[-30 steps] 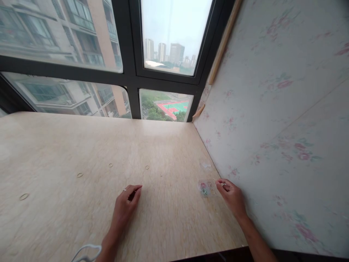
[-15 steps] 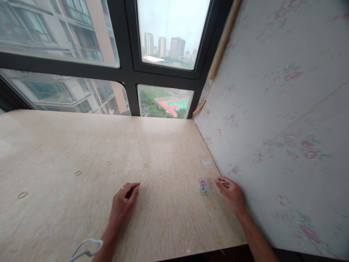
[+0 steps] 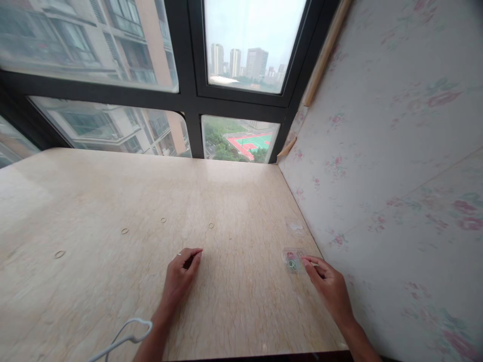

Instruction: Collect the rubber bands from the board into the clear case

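Our right hand [image 3: 332, 286] is pinching narrowly at a clear, rectangular plastic box [image 3: 296, 259] of small coloured rings [image 3: 292, 264], lower right; our left hand [image 3: 181, 271] is pinching, lower centre. Whether either is holding anything, we cannot tell.

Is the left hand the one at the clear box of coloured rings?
No, the right hand is at the clear box; the left hand is well apart from it.

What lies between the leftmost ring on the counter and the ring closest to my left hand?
In the head view, two more thin rings lie between them: one ring nearer the leftmost ring, another ring nearer the left hand.
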The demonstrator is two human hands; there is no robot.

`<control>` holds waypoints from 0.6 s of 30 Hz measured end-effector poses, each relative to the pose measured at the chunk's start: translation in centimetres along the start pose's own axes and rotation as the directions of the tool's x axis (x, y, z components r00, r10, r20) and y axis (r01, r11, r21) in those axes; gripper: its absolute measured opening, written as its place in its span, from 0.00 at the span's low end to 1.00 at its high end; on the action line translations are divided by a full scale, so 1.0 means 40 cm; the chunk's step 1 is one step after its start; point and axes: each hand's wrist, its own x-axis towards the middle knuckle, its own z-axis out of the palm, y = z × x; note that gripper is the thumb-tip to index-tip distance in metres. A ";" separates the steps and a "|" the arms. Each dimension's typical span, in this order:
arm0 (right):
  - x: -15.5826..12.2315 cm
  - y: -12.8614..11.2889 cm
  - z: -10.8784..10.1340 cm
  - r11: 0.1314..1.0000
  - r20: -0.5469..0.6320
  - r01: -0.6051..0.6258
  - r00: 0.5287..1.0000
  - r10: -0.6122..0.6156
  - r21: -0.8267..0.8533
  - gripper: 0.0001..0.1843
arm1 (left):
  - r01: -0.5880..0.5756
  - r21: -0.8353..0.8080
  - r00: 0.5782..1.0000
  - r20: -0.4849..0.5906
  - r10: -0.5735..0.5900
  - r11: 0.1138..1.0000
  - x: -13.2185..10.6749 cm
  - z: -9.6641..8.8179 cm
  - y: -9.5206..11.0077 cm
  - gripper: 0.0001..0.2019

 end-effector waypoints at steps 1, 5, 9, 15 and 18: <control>-0.021 -0.003 0.016 0.998 0.028 0.059 0.998 -0.059 -0.009 0.22 | 0.002 0.005 1.000 0.004 -0.002 1.000 0.000 0.002 -0.001 0.13; -0.088 0.011 0.084 0.950 0.202 0.312 0.930 -0.307 0.008 0.19 | 0.033 0.052 0.999 0.025 -0.034 0.998 0.007 0.015 -0.002 0.13; -0.099 0.030 0.114 0.928 0.213 0.373 0.905 -0.368 0.019 0.17 | 0.163 0.191 0.985 0.032 -0.172 0.968 0.039 0.035 0.015 0.12; -0.101 0.031 0.117 0.876 0.234 0.481 0.857 -0.459 -0.039 0.16 | 0.085 0.353 0.984 0.116 -0.134 0.932 0.147 0.056 0.042 0.16; -0.109 0.028 0.121 0.825 0.259 0.557 0.814 -0.520 -0.094 0.17 | 0.040 0.491 0.972 0.183 -0.148 0.870 0.199 0.058 0.054 0.15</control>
